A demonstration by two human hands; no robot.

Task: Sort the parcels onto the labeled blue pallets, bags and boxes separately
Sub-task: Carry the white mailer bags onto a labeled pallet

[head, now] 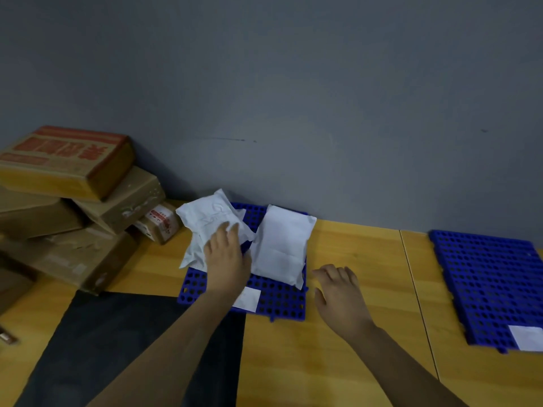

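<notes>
A blue perforated pallet (273,304) with a white label (248,298) lies on the wooden table in the middle. Two white parcel bags rest on it: a crumpled one (205,218) at its left edge and a flatter one (282,245) on its right half. My left hand (226,257) lies flat on the crumpled bag with straight fingers. My right hand (338,295) hovers open over the table just right of the pallet, holding nothing. A second blue pallet (487,283) with a white label (526,337) lies bare at the far right.
Several cardboard boxes (67,160) are stacked at the left against the grey wall, with a small box (160,223) beside the crumpled bag. A large black bag (123,342) lies on the table (367,259) near the front left.
</notes>
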